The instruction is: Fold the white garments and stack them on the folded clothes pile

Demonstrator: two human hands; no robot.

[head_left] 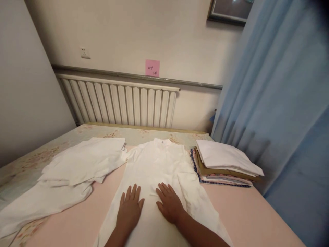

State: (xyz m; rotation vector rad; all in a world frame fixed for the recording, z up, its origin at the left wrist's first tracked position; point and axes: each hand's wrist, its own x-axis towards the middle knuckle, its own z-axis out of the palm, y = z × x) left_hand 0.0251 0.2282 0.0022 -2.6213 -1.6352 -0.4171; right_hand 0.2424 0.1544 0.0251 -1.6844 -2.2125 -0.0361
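Observation:
A white shirt lies spread out in the middle of the bed, its collar toward the wall. My left hand rests flat on the left part of its body, fingers apart. Beside it, my right hand lies palm down on the cloth, fingers stretched out and angled to the left. The shirt's right side, by my right forearm, is wrinkled and partly folded inward. Its lower part runs beneath my forearms and out of view.
More white clothing lies loosely to the left. A stack of folded cloths sits at the right, near a blue curtain. Behind the bed is a radiator, with a pink note above it. Pink fabric covers the bed.

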